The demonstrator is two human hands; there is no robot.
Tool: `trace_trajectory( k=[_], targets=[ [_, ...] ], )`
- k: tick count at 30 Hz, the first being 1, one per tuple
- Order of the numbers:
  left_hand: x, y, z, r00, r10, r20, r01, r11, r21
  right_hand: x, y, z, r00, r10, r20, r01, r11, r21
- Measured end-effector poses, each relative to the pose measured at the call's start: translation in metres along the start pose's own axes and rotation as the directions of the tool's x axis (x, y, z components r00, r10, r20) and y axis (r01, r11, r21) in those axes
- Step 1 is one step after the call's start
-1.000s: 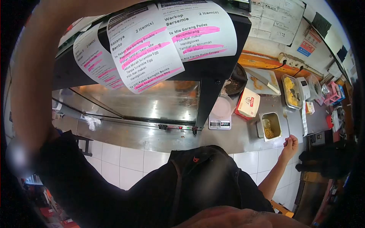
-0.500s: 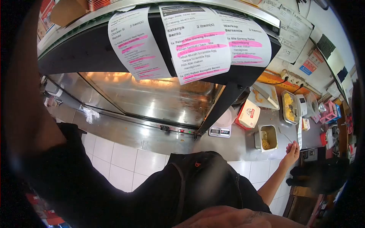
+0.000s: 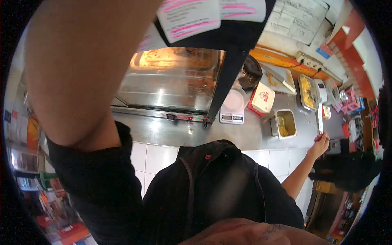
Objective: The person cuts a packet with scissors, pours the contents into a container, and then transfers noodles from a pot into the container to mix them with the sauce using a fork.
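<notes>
My right hand [image 3: 321, 143] is closed at the counter's front edge, around what look like metal tongs [image 3: 320, 122]. One arm shows as a bright strip and the other as a thin line, both pointing away from me. Left of them sits a deep steel container [image 3: 285, 123] with some yellow food at its bottom. My raised left forearm [image 3: 87, 61] fills the upper left, and the hand lies beyond the top edge of the view.
A lit glass display cabinet [image 3: 171, 81] carries printed order slips [image 3: 190, 20]. On the steel counter are a kitchen scale [image 3: 232, 117], a red-and-white box [image 3: 263, 99], a knife [image 3: 281, 79] on a cutting board, and a tray of yellow food [image 3: 308, 92].
My left arm has swung up and inward across the cabinet's left side. The view has tilted, so the slips sit higher. My right hand keeps its grip near the counter edge.
</notes>
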State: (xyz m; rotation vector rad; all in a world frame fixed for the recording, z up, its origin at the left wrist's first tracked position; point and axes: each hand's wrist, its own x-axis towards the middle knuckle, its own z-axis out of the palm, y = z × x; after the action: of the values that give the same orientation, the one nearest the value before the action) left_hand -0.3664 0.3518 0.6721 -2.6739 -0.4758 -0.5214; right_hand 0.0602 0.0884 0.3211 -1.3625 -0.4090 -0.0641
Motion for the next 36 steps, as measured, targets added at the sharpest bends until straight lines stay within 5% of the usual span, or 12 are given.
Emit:
trace_trajectory(
  k=[8, 16, 18, 19, 21, 22, 29, 36],
  targets=[
    [0.001, 0.059, 0.034, 0.987, 0.094, -0.128, -0.123, 0.964, -0.236, 0.027, 0.018, -0.005, 0.999, -0.003, -0.038, 0.003, 1.0, -0.01],
    [-0.026, 0.139, 0.118, 0.933, 0.188, -0.308, -0.339, 0.751, -0.566, 0.048, 0.035, -0.023, 0.909, -0.417, 0.01, 0.417, 0.908, -0.031],
    [-0.041, 0.157, 0.181, 0.941, 0.063, -0.333, -0.259, 0.765, -0.59, 0.056, 0.025, -0.04, 0.987, -0.113, -0.119, 0.086, 0.975, -0.207],
    [-0.048, 0.17, 0.224, 0.905, -0.097, -0.415, -0.159, 0.826, -0.541, 0.045, 0.017, -0.032, 0.982, -0.089, -0.166, 0.059, 0.983, -0.175],
    [-0.081, 0.168, 0.256, 0.953, -0.084, -0.292, -0.097, 0.828, -0.553, 0.048, 0.028, -0.053, 0.99, -0.111, -0.092, 0.089, 0.972, -0.219],
    [-0.091, 0.173, 0.278, 0.873, -0.15, -0.464, -0.152, 0.82, -0.552, 0.049, 0.037, -0.061, 0.991, -0.12, -0.06, 0.102, 0.965, -0.239],
    [-0.148, 0.188, 0.349, 0.97, -0.162, -0.183, -0.029, 0.668, -0.743, 0.001, 0.021, -0.032, 0.987, -0.036, -0.156, 0.011, 0.987, -0.16],
    [-0.152, 0.188, 0.398, 0.998, -0.045, -0.034, 0.006, 0.688, -0.726, -0.027, 0.022, -0.008, 0.988, -0.001, -0.154, -0.025, 0.986, -0.166]
  ],
)
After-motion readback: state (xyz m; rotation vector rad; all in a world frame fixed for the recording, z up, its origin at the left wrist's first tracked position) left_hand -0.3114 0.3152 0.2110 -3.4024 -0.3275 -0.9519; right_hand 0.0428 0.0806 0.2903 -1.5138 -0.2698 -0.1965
